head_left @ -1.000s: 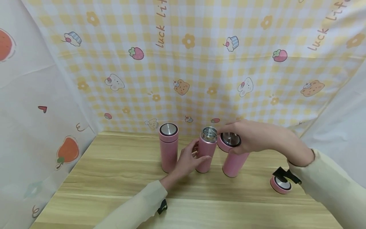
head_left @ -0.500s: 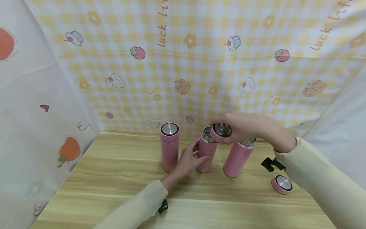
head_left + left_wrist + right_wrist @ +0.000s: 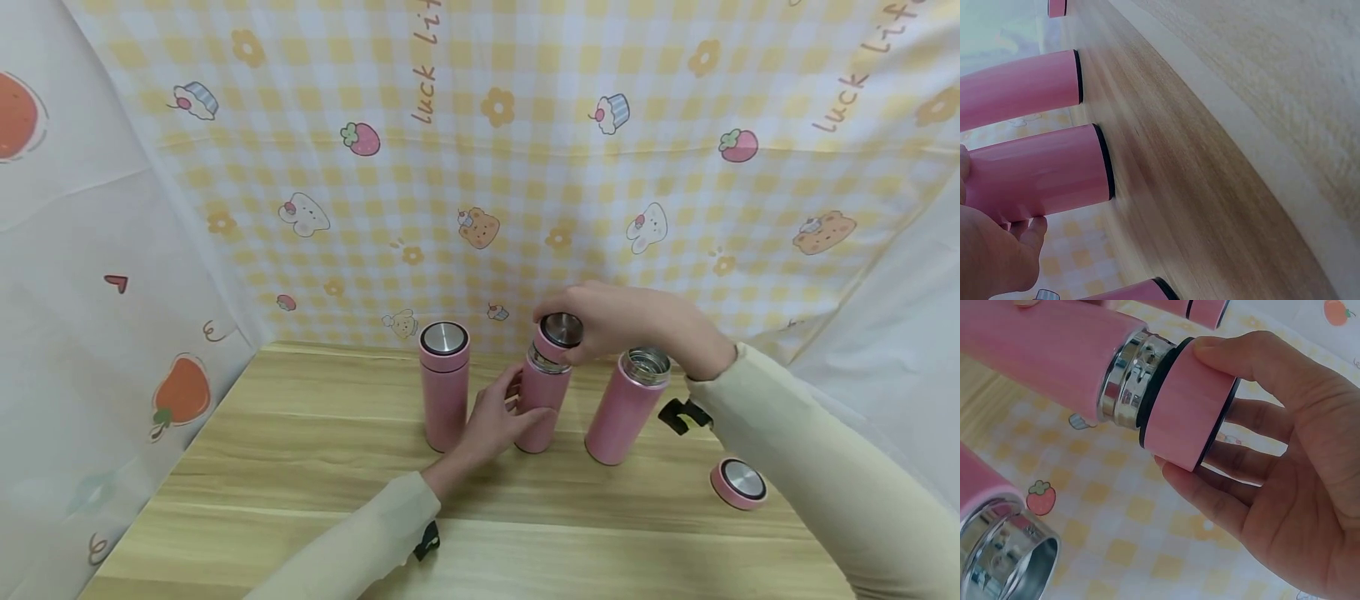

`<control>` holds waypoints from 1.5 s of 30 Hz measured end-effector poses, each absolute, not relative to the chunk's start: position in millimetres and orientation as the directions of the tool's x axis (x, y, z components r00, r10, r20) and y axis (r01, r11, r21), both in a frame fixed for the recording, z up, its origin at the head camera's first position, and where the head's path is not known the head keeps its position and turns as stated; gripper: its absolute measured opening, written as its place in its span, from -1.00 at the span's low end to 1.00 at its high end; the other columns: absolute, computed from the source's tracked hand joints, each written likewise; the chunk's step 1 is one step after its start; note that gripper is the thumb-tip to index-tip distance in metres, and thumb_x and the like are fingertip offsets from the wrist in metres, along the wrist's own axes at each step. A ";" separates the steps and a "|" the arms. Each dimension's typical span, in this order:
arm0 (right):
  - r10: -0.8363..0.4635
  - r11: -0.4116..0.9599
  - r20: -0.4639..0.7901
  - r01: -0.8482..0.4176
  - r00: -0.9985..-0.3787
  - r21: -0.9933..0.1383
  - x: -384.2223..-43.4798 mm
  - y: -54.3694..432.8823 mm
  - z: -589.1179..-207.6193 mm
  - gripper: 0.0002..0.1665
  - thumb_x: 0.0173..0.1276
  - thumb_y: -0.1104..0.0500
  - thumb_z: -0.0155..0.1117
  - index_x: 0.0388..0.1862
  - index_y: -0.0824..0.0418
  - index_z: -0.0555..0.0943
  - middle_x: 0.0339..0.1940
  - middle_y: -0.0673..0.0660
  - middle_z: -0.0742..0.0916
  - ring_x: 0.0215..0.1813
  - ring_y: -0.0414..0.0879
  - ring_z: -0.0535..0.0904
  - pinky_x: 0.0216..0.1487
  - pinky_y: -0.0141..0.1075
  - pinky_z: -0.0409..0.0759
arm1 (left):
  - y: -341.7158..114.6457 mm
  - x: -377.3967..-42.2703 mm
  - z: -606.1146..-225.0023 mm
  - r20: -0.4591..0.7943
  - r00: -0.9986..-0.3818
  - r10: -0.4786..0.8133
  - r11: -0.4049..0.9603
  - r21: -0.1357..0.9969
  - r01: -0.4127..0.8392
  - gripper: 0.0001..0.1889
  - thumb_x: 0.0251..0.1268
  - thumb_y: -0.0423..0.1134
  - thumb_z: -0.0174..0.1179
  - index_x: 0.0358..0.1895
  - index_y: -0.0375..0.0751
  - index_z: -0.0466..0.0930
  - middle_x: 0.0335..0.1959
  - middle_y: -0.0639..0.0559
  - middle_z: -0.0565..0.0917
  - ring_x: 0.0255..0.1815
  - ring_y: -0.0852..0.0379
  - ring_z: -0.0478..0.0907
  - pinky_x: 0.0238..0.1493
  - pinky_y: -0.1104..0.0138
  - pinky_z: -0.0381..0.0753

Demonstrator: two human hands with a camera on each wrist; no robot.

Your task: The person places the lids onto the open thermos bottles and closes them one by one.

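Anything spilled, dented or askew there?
Nothing stands out: I see no spill or dent, the bottles stand on the table, and the loose lid lies metal top up. The held lid in the right hand isn't fully seated.

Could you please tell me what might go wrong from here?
The held lid isn't seated: the neck shows below it, so it might go on crooked. The right hand, working near the open bottle, could knock it over. If the left hand slackens, the middle bottle could twist.
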State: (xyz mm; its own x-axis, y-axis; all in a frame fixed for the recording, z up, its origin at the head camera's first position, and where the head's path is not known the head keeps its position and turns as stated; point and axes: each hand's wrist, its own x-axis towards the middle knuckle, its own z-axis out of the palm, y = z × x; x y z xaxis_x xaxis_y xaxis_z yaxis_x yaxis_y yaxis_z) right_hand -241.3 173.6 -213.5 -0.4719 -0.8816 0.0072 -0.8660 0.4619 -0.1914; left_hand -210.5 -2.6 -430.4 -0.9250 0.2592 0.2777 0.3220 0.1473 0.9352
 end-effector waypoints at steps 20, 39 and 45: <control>-0.847 0.532 -0.092 -0.830 -0.524 -0.167 -252.3 162.2 -225.2 -0.67 0.11 0.23 0.52 -0.11 0.20 0.69 -0.31 -0.02 0.69 -0.33 -0.15 0.58 -0.29 -0.27 0.61 | -3.0 -211.1 -431.0 0.266 -0.925 0.272 0.135 0.941 0.310 -0.29 0.27 -0.25 0.46 0.46 -0.07 0.36 0.27 -0.06 0.56 0.28 0.01 0.49 0.27 0.10 0.50; -0.810 0.586 -0.139 -0.793 -0.570 -0.165 -248.1 159.2 -224.6 -0.63 0.17 0.18 0.52 -0.04 0.20 0.69 -0.35 -0.05 0.69 -0.39 -0.22 0.57 -0.33 -0.29 0.61 | -5.0 -190.5 -399.5 0.252 -0.930 0.268 0.129 0.947 0.294 -0.34 0.29 -0.38 0.42 0.43 -0.28 0.36 0.27 -0.22 0.54 0.29 -0.18 0.47 0.28 -0.07 0.47; -0.800 0.600 -0.141 -0.786 -0.584 -0.150 -246.4 157.6 -223.8 -0.60 0.17 0.17 0.54 -0.01 0.22 0.69 -0.33 -0.03 0.70 -0.38 -0.22 0.57 -0.32 -0.29 0.61 | -4.9 -191.5 -401.3 0.251 -0.929 0.272 0.125 0.948 0.292 -0.33 0.30 -0.36 0.41 0.44 -0.28 0.34 0.28 -0.23 0.53 0.30 -0.19 0.46 0.28 -0.07 0.46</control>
State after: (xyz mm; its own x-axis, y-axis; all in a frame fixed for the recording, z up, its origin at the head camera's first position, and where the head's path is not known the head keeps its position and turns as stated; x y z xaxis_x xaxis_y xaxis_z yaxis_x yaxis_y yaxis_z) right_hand -246.4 157.6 -223.8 -0.5838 -0.7996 -0.1409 -0.7858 0.6001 -0.1496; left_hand -191.5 -4.9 -401.3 -0.9290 0.2724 0.2505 0.2922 0.1245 0.9482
